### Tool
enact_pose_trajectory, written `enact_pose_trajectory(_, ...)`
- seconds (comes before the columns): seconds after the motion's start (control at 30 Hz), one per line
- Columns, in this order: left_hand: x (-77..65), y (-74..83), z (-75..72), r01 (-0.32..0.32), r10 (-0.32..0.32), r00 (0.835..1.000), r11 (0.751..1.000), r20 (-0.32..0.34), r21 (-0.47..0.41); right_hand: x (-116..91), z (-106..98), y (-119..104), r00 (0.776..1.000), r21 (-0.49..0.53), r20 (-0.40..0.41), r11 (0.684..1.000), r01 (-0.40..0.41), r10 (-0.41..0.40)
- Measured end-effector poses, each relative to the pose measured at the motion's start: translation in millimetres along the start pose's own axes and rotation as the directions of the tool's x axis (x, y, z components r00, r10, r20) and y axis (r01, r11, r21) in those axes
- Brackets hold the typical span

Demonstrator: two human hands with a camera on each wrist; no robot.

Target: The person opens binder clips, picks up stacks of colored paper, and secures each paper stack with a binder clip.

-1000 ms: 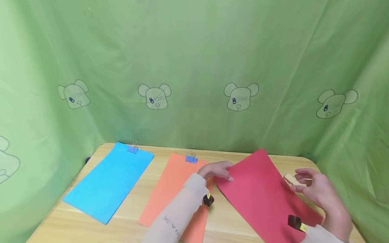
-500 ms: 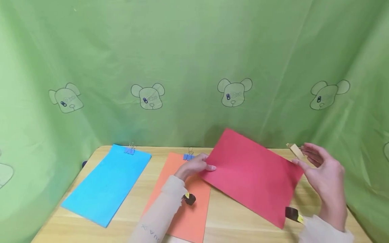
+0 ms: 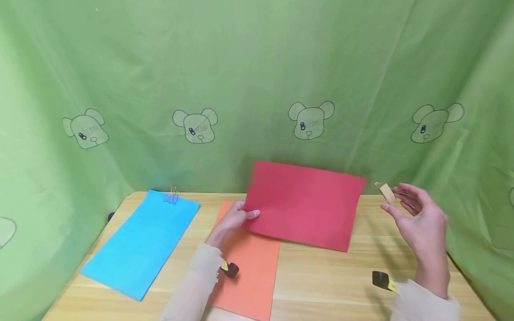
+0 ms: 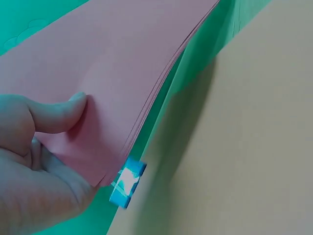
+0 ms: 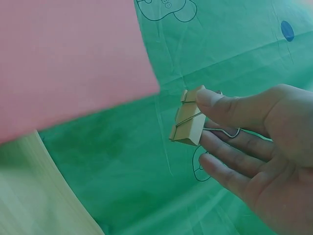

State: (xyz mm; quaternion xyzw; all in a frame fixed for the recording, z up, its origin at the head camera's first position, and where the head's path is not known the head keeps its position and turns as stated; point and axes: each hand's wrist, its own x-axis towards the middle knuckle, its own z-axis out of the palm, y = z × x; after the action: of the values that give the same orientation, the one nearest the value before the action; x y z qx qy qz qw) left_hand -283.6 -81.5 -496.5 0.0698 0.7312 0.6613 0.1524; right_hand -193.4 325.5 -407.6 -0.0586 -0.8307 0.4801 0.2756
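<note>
My left hand (image 3: 234, 218) pinches the left edge of a stack of red paper (image 3: 305, 205), thumb on the front face. The stack is raised and tilted above the table; several sheet edges show in the left wrist view. At the right, my right hand (image 3: 421, 223) holds a tan binder clip (image 5: 188, 120) between thumb and fingers, with its wire handles toward the palm. A gap separates the clip from the red stack's right edge. Under the left hand lies orange paper (image 3: 257, 272), whose blue binder clip (image 4: 128, 183) shows in the left wrist view.
Blue paper (image 3: 140, 245) lies at the table's left, with a blue binder clip (image 3: 171, 199) on its far edge. The wooden table (image 3: 321, 285) backs onto a green curtain (image 3: 249, 67) with bear drawings, which also hangs at both sides.
The red stack has been lifted, turned so its long side runs crosswise, and carried left by my left hand. My right hand has risen off the table area with the tan binder clip.
</note>
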Motion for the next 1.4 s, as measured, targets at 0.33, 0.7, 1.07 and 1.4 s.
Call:
enact_pose_trajectory(0.33, -4.4, -9.5, -30.5, -0.091, 0.084, 0.974, 0.995, -0.211, -0.026, 0.3, 3.2, 0.8, 0.999, -0.051, 0.047, 0.999, -0.007, 0.009)
enact_pose_trajectory(0.7, -11.9, -21.7, -56.7, -0.066, 0.05, 0.957, 0.997, -0.286, -0.048, 1.1, 8.6, -3.4, 0.995, -0.142, 0.095, 0.989, 0.036, -0.022)
enact_pose_trajectory(1.07, -19.8, -10.4, -58.0, -0.133, 0.136, 0.971, 0.991, -0.196, 0.027, 1.2, 11.9, -0.5, 0.994, -0.151, 0.105, 0.987, 0.058, -0.043)
enact_pose_trajectory(1.4, -9.0, -20.7, -52.5, -0.222, 0.25, 0.946, 0.964, -0.206, 0.148, -0.8, 13.2, 2.0, 0.99, -0.169, 0.131, 0.984, 0.063, -0.041)
